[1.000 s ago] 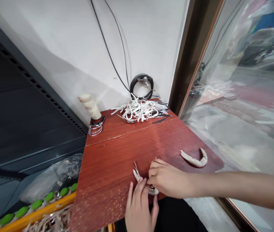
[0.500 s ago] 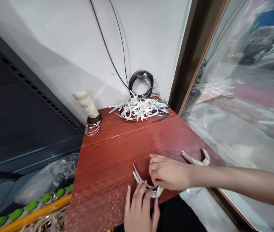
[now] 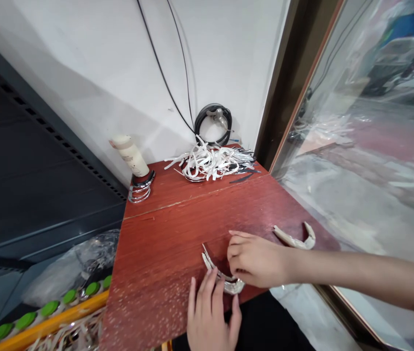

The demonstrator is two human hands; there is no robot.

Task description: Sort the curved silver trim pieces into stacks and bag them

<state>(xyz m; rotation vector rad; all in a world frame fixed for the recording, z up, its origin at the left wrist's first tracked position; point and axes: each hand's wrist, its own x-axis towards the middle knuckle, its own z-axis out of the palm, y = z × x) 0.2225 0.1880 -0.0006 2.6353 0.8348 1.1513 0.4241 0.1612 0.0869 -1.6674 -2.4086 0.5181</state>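
A curved bundle of thin silvery-white strips (image 3: 233, 287) lies near the front edge of the reddish-brown table, its loose ends fanned to the upper left. My left hand (image 3: 210, 312) has its fingers stretched out and apart, the fingertips resting on the bundle's outer side. Just right of it, my right hand (image 3: 256, 258) is closed, fingers curled down at the bundle's right end; whatever is between those fingertips is hidden. Beyond my right wrist lies a second curved, whitish bundle (image 3: 296, 242).
Toward the back are a tangled pile of white and dark strips (image 3: 210, 163) and a black cable coil (image 3: 200, 119). A cream bottle (image 3: 133, 158) stands tilted by stacked metallic rings (image 3: 140, 193). A glass panel (image 3: 367, 185) borders the right; dark shelving (image 3: 46, 161) borders the left.
The curved bundle has shifted slightly up and to the left. My right hand has moved very slightly right; my left hand stays nearly in place.
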